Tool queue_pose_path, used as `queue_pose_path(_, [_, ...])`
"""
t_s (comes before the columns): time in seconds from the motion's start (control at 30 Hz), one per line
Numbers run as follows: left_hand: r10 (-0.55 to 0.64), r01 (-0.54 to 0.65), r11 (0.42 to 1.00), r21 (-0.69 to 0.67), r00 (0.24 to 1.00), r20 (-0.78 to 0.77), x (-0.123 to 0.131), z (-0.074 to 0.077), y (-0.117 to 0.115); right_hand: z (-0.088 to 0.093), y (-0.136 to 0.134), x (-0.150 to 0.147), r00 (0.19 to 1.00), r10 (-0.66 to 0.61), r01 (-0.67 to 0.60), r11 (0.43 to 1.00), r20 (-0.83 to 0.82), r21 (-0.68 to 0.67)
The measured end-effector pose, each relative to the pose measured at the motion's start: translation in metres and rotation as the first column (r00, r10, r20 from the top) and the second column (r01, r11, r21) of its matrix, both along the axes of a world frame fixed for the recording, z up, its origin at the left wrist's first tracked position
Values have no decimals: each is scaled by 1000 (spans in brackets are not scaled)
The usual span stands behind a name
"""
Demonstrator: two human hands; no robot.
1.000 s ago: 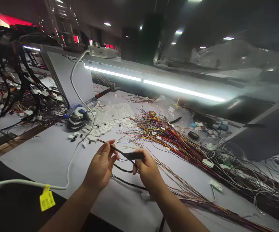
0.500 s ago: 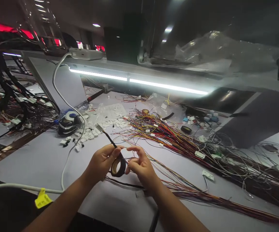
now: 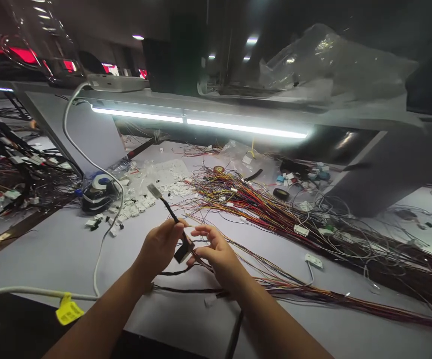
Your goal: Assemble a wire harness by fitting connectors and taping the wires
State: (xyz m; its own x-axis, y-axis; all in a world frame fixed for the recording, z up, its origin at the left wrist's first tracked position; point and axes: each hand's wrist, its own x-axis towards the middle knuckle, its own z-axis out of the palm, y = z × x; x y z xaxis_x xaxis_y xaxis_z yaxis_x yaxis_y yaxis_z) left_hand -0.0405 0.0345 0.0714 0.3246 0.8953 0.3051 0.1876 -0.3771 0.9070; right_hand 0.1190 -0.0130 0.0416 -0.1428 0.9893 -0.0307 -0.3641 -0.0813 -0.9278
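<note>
Left grip (image 3: 159,245) pinches cable (image 3: 169,211); right grip (image 3: 218,254) half parted.

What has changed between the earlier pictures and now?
The black tape roll, first in the right hand, has moved left, beside the left hand; whether the right still touches it is unclear. More dark cable shows beyond the left hand's grip. The wire bundle and white connectors stayed.

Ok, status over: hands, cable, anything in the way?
Left hand pinching black cable. Right hand beside tape roll, grip unclear. Wire bundle beyond, apparently not blocking.
</note>
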Motion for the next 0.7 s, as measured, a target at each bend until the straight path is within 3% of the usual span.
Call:
queue_pose_path(0.07, [103,-103,995,11,992,-70,4,6,0,-4,-5,0,987,-76,42,972,142,231])
queue_pose_path(0.13, [156,-159,986,-48,986,-59,7,7,-2,-7,-9,-3,925,-200,23,878,322,479])
queue_pose_path(0.2, [176,-173,972,-159,984,5,10,3,-4,-10,-10,-7,856,-298,-13,805,422,593])
queue_pose_path(0.27, [205,-166,955,-245,968,145,12,-5,-6,-10,-9,-9,884,-302,85,855,358,512])
queue_pose_path(0.33, [218,-137,957,-256,922,320,14,-12,-7,-9,-6,-7,951,-271,237,949,150,207])
queue_pose_path(0.4, [140,-55,979,-197,883,449,15,-16,-7,-7,-3,-3,974,-226,220,966,-27,-133])
queue_pose_path(0.47, [-17,97,985,-145,882,471,16,-13,-6,-4,0,0,991,-130,115,956,-37,-271])
queue_pose_path(0.53, [-192,257,956,-143,913,359,16,-7,-4,-2,2,1,997,-64,73,951,39,-300])
queue_pose_path(0.6, [-361,377,913,-156,924,122,14,1,-2,-1,3,2,995,-56,78,949,78,-307])
queue_pose_path(0.7, [-499,483,866,-129,853,-154,11,7,-1,-5,5,1,998,-34,48,965,59,-258])
